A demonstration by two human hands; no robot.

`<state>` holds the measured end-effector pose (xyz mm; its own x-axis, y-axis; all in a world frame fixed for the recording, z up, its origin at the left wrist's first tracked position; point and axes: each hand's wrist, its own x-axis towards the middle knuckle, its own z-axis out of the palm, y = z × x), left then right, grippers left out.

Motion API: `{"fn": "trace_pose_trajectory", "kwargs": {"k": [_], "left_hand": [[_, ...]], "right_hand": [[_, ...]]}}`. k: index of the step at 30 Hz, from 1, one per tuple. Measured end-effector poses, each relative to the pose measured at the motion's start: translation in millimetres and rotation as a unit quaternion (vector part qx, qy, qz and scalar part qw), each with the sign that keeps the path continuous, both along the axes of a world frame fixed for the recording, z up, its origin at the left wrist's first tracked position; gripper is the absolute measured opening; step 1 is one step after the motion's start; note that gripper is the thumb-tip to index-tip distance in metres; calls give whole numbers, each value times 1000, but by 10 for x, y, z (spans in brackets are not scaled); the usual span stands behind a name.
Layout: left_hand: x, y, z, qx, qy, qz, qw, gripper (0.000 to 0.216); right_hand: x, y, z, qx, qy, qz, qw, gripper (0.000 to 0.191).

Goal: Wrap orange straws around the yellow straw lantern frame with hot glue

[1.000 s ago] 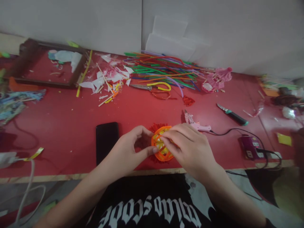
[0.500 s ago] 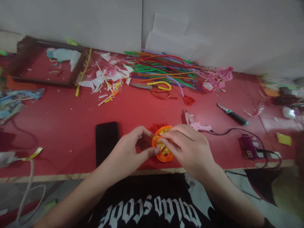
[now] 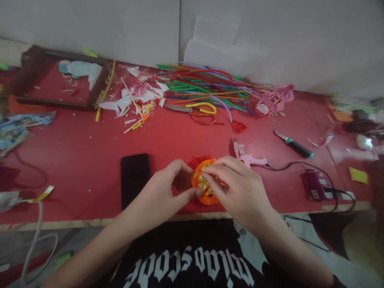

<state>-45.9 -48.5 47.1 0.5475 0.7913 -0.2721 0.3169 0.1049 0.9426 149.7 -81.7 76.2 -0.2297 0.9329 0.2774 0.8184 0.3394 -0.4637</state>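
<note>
Between my hands is a small round craft piece (image 3: 205, 188), with an orange rim, a yellow and white inside and a red fringe at its far edge. It looks made of pipe cleaners. My left hand (image 3: 171, 184) grips its left edge, thumb at the near side and fingers curled at the far side. My right hand (image 3: 240, 184) has thumb and index finger pinched together over its upper right part; whatever lies between those fingertips is too small to make out. The right fingers cover part of the rim.
A black phone (image 3: 135, 180) lies by my left wrist. Beyond my right hand are a pink glue gun (image 3: 250, 159), its cord, a utility knife (image 3: 295, 147) and a purple power box (image 3: 318, 186). Scissors (image 3: 183, 109) lie before piled pipe cleaners (image 3: 207, 86); a dark frame (image 3: 60, 105) sits far left.
My right fingertips have shifted slightly over the round piece, and more of its yellow inside shows. My left hand keeps its hold, its thumb moved a little to the right.
</note>
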Motion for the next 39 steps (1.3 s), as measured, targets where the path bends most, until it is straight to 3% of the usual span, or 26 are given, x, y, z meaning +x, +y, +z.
{"fn": "trace_pose_trajectory", "kwargs": {"k": [24,39], "left_hand": [[63,-42,149,46,64,-10,997,19],[75,-48,144,67,92,-14,993,22]], "right_hand": [[10,26,-14,-10,-5,-27,1000,12],[49,5,7,-5,-8,9,1000,12]]}}
